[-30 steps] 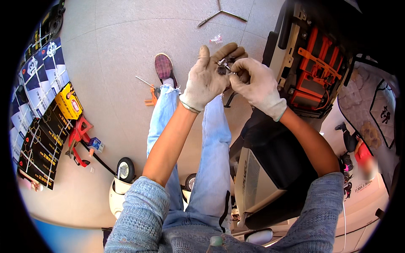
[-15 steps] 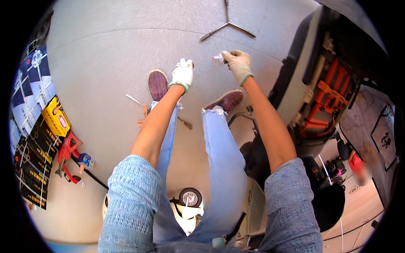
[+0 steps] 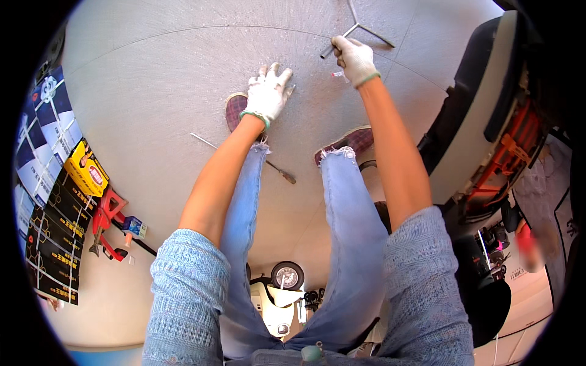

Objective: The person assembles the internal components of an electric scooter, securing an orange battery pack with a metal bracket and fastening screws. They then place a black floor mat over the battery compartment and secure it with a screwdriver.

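My left hand [image 3: 267, 93], in a white work glove, spreads its fingers in front of my left shoe [image 3: 235, 111], with nothing visible in them. My right hand [image 3: 355, 60], gloved too, curls around one arm of a metal Y-shaped wrench [image 3: 375, 35] at the far side of the floor. Beside the right hand's edge is a small clear plastic piece with a red end [image 3: 337, 75]; whether the hand also holds it I cannot tell. A thin metal rod [image 3: 202, 140] runs under my left forearm. A dark-handled screwdriver [image 3: 285, 176] lies between my legs.
A vehicle body part with orange-red inside [image 3: 494, 171] stands close on the right. Stacked boxes [image 3: 58, 213], a yellow box [image 3: 86, 168] and a red jack stand [image 3: 108, 213] line the left. A small wheel [image 3: 287, 276] is behind my legs. At far right a person [image 3: 528, 244] shows, blurred.
My right hand has moved away from me, onto the Y-shaped wrench. The left hand's fingers have spread. The whole view has shifted slightly.
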Action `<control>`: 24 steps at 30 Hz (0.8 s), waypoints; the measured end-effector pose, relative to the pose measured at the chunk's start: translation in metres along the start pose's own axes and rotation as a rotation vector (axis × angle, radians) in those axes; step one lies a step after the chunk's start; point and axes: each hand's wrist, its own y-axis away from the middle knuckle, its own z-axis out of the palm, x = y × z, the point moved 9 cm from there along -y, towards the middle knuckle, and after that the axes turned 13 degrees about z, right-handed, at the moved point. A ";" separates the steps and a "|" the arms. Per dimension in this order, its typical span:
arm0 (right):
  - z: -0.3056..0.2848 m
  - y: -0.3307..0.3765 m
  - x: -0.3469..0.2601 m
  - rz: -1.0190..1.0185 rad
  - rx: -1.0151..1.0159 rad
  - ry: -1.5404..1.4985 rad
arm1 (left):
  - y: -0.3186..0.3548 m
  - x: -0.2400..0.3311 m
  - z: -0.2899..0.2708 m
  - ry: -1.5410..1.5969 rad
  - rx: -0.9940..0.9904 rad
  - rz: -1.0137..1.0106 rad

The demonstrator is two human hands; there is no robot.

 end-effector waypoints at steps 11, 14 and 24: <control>0.034 0.273 0.018 -0.201 -0.296 0.335 | 0.051 0.100 -0.144 2.298 0.218 -0.351; 0.017 0.309 0.012 -0.269 -0.260 0.078 | 0.076 0.091 -0.167 2.222 0.336 -0.465; -0.001 0.366 -0.007 -0.416 -0.118 -0.160 | 0.120 0.148 -0.213 1.886 0.005 -0.515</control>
